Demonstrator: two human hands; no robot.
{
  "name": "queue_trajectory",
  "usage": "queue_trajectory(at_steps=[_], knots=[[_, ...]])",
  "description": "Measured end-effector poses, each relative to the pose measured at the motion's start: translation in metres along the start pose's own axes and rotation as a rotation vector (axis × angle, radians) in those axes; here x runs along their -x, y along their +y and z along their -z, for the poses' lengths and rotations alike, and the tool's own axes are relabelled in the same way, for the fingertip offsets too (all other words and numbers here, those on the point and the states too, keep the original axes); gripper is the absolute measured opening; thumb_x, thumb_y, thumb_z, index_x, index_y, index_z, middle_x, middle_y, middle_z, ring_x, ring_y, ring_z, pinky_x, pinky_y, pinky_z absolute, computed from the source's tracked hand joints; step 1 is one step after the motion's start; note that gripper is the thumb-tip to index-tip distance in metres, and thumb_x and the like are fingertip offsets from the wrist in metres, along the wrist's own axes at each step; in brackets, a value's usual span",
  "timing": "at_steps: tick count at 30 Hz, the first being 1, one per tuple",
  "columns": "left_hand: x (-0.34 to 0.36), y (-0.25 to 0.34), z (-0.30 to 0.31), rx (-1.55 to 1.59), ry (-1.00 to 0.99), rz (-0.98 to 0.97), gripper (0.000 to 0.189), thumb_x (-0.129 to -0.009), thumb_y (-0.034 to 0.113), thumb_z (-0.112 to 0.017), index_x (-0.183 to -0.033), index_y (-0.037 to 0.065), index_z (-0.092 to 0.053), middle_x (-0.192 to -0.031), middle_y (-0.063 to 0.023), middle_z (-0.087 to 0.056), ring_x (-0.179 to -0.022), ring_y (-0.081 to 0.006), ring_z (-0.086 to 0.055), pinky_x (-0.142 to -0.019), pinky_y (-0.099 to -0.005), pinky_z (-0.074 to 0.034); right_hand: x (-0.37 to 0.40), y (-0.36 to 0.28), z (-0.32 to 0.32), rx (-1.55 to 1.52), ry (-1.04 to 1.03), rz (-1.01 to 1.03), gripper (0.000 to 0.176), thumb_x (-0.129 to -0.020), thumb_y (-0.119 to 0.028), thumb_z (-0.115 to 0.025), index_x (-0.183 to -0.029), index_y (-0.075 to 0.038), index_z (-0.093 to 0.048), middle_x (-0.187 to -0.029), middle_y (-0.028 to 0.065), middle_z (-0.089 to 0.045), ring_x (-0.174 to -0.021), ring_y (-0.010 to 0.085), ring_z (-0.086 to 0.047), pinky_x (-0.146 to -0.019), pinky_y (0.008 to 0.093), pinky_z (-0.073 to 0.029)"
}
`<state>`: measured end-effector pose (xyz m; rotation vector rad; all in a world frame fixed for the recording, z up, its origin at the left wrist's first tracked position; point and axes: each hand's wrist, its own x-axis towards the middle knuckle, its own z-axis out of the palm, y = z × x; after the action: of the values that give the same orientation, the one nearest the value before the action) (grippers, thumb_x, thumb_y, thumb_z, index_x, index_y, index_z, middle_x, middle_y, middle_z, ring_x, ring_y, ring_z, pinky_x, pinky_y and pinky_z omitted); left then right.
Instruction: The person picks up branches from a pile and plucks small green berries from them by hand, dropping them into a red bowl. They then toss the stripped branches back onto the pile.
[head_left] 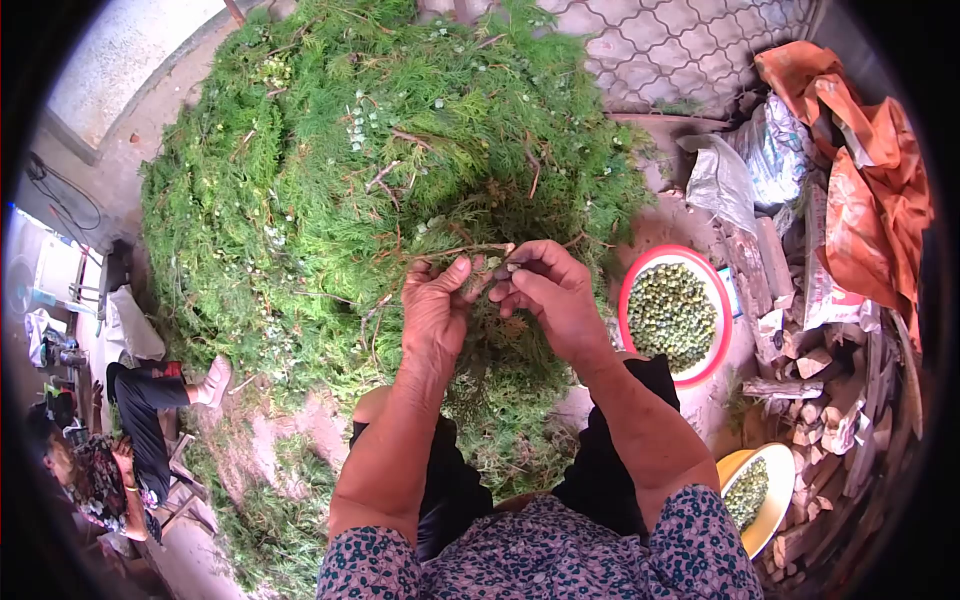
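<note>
My left hand (435, 310) is closed on a thin evergreen branch (470, 249), with the thumb pointing up and to the right. Close beside it, my right hand (548, 298) has its thumb and fingers pinched together near the branch's right end. Whatever sits between those fingertips is too small to make out. Beneath and beyond both hands spreads a large heap of green cypress-like branches (310, 200), dotted with small pale green cones (357, 120).
Right of my knees stands a red-rimmed basin (625, 300) of green cones. A yellow basin (783, 500) holds more. Split firewood (810, 430), sacks (775, 150) and an orange tarp (860, 200) line the right side. Another person (95, 465) sits at the left.
</note>
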<state>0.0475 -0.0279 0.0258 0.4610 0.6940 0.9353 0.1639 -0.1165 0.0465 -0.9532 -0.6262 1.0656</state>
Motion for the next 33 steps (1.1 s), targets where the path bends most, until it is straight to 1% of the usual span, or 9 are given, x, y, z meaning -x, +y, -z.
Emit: queue_trajectory(at_steps=[5, 8, 10, 16, 17, 19, 23, 29, 33], knots=[[0.000, -0.001, 0.000, 0.023, -0.007, -0.007, 0.029, -0.076, -0.009, -0.060, -0.092, 0.012, -0.048, -0.094, -0.0100, -0.060, -0.090, -0.0250, -0.060, -0.075, -0.0389, -0.055, 0.000, 0.003, 0.000, -0.242, -0.006, -0.053, 0.019, -0.084, 0.000, -0.052, -0.102, 0.000, -0.053, -0.082, 0.0055, -0.057, -0.070, 0.0128, -0.057, -0.059, 0.0241, -0.048], [0.001, -0.001, 0.000, 0.007, -0.027, -0.029, 0.030, -0.077, -0.009, -0.060, -0.092, 0.013, -0.047, -0.093, -0.0096, -0.060, -0.089, -0.0253, -0.061, -0.073, -0.0388, -0.055, -0.002, 0.005, 0.004, 0.069, 0.031, -0.053, 0.023, -0.080, 0.002, -0.056, -0.103, 0.000, -0.057, -0.084, 0.0055, -0.057, -0.075, 0.0143, -0.056, -0.063, 0.0255, -0.047], [0.002, -0.003, 0.000, 0.000, -0.033, -0.043, 0.030, -0.077, -0.009, -0.060, -0.092, 0.014, -0.047, -0.092, -0.0095, -0.060, -0.088, -0.0256, -0.061, -0.071, -0.0392, -0.054, -0.005, 0.008, 0.005, 0.629, 0.070, 0.357, 0.024, -0.076, 0.003, -0.060, -0.099, -0.001, -0.062, -0.082, 0.0052, -0.056, -0.077, 0.0137, -0.054, -0.065, 0.0265, -0.046], [0.002, -0.001, -0.002, -0.012, -0.060, -0.056, 0.026, -0.081, -0.001, -0.060, -0.092, 0.014, -0.042, -0.090, -0.0072, -0.059, -0.087, -0.0251, -0.060, -0.070, -0.0413, -0.054, -0.010, 0.012, 0.003, 0.789, 0.005, 0.634, 0.021, -0.073, 0.006, -0.060, -0.092, -0.002, -0.064, -0.082, 0.0062, -0.056, -0.075, 0.0130, -0.055, -0.063, 0.0265, -0.046], [0.003, 0.000, -0.004, 0.048, -0.002, -0.049, 0.022, -0.081, 0.002, -0.061, -0.092, 0.013, -0.045, -0.088, -0.0068, -0.059, -0.083, -0.0234, -0.060, -0.067, -0.0408, -0.055, -0.009, 0.011, 0.003, 0.788, 0.005, 0.633, 0.021, -0.073, 0.006, -0.060, -0.092, -0.002, -0.064, -0.082, 0.0062, -0.056, -0.075, 0.0130, -0.055, -0.063, 0.0265, -0.046], [0.003, 0.003, -0.003, 0.108, 0.056, -0.041, 0.019, -0.081, 0.006, -0.062, -0.092, 0.011, -0.048, -0.085, -0.0065, -0.059, -0.079, -0.0217, -0.059, -0.064, -0.0402, -0.056, -0.003, 0.004, 0.002, 0.611, -0.025, 0.285, 0.019, -0.076, 0.006, -0.057, -0.093, -0.002, -0.063, -0.083, 0.0066, -0.058, -0.070, 0.0116, -0.057, -0.059, 0.0253, -0.047], [0.002, 0.008, 0.002, -0.073, -0.024, 0.011, 0.019, -0.082, 0.018, -0.064, -0.091, 0.013, -0.048, -0.089, -0.0025, -0.055, -0.079, -0.0197, -0.054, -0.072, -0.0411, -0.054, -0.006, -0.009, 0.015, 0.202, -0.090, -0.024, 0.018, -0.080, 0.006, -0.054, -0.095, -0.001, -0.061, -0.078, 0.0060, -0.058, -0.062, 0.0105, -0.056, -0.053, 0.0234, -0.047], [0.011, 0.005, -0.003, -0.041, -0.104, 0.009, 0.013, -0.080, 0.011, -0.066, -0.086, 0.009, -0.054, -0.082, -0.0037, -0.058, -0.073, -0.0182, -0.056, -0.066, -0.0397, -0.053, -0.013, -0.039, 0.109, 0.406, 0.425, 0.063, 0.023, -0.080, 0.006, -0.052, -0.100, 0.001, -0.061, -0.082, 0.0075, -0.061, -0.063, 0.0113, -0.058, -0.051, 0.0223, -0.048], [0.013, 0.006, 0.001, -0.141, -0.362, 0.027, 0.016, -0.079, 0.010, -0.067, -0.090, 0.010, -0.056, -0.082, -0.0031, -0.059, -0.073, -0.0180, -0.057, -0.062, -0.0351, -0.050, 0.002, -0.049, 0.219, 1.106, 0.836, 0.336, 0.037, -0.073, 0.002, -0.053, -0.109, 0.006, -0.057, -0.100, 0.0186, -0.062, -0.079, 0.0242, -0.062, -0.074, 0.0318, -0.050]])
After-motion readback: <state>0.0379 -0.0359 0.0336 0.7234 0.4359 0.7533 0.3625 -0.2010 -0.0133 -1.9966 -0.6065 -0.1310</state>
